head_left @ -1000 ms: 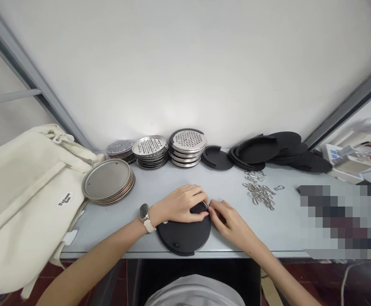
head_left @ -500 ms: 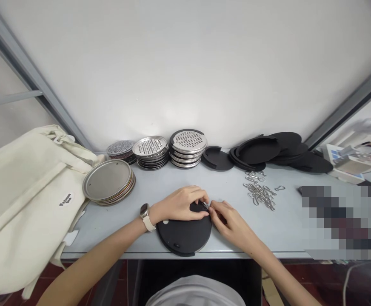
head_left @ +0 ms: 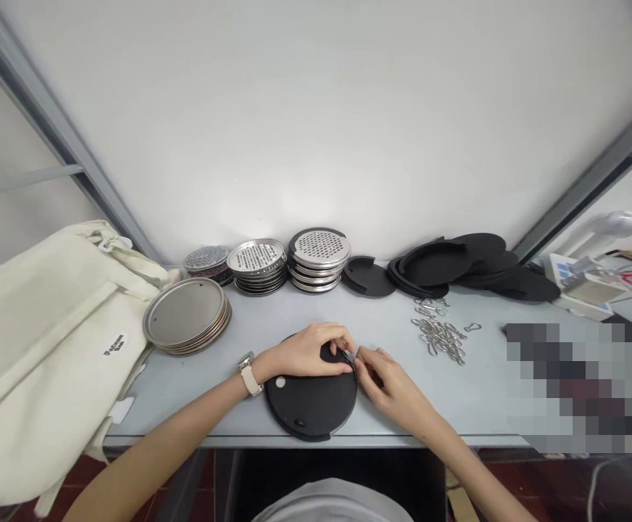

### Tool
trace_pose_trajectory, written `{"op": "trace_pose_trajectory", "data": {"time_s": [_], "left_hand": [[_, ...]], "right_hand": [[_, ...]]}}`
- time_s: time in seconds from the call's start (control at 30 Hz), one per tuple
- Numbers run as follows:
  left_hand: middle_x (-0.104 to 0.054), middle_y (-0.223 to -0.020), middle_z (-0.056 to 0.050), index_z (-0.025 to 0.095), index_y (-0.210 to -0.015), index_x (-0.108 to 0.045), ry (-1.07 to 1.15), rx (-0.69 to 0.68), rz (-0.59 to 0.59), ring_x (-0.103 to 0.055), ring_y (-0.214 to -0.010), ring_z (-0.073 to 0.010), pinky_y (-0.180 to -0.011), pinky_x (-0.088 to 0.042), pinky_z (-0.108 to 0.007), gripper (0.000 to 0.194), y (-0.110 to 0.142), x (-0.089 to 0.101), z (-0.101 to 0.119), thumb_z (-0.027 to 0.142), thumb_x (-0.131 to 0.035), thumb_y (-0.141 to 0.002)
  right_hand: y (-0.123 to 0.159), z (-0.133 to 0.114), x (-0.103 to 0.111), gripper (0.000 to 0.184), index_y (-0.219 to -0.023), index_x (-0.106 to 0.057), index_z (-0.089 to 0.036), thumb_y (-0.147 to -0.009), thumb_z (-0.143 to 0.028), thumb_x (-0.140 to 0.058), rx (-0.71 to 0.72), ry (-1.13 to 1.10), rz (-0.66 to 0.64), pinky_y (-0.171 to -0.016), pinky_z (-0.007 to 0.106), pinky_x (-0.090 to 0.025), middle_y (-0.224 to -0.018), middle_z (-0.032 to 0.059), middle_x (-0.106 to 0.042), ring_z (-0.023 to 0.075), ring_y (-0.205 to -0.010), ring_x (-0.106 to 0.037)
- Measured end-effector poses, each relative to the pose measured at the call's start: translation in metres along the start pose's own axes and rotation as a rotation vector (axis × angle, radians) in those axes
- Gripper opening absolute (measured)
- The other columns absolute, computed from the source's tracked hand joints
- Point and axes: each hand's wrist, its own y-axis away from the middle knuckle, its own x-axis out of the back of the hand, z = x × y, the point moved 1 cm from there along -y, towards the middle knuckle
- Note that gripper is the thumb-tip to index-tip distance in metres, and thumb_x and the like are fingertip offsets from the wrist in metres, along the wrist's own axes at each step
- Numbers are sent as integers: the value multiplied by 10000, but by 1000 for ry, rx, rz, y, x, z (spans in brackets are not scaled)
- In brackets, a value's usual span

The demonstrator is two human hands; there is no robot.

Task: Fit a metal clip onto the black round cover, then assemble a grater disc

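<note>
A round black disc lies flat near the front edge of the grey table. My left hand, with a watch on the wrist, rests on the disc's far edge, fingers curled and pressing it. My right hand sits just right of it, its fingertips pinched on a small metal clip at the disc's rim. The two hands touch at the clip.
Stacks of perforated metal discs and plain metal plates stand at the back left. Black discs pile up at the back right, with loose metal clips before them. A cream cloth bag lies left.
The hands have stayed at the disc's rim with only small finger movements. The view has tilted slightly, shifting everything a little lower in the frame.
</note>
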Motion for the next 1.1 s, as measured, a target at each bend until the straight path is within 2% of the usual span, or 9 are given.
{"op": "trace_pose_trajectory", "data": {"time_s": [0.2,0.57,1.1], "left_hand": [[-567,-889,-18,166,-938,-564,-92,-19,29,-533,-794,-122,-759,-462,-258,210,0,-1,2,208,-663,-757],[-554,-870,-11,183,-933,-548,-133,10,57,-558,-819,-144,-778,-471,-277,229,2,-3,0,227,-664,-741],[-526,-959,-31,193,-995,-528,-130,17,69,-544,-814,-143,-752,-474,-278,275,4,-3,4,243,-650,-753]], "right_hand": [[-1,0,-1,268,-738,-397,-229,-992,-257,-317,34,11,15,-628,298,-390,-654,-21,-517,167,-626,-492],[-3,5,-8,186,-835,-425,-232,-989,-254,-323,-4,57,30,-620,292,-397,-693,-3,-543,191,-666,-509],[-4,-1,-4,216,-791,-445,-231,-976,-213,-335,20,61,30,-611,288,-383,-672,-6,-560,182,-640,-515]]}}
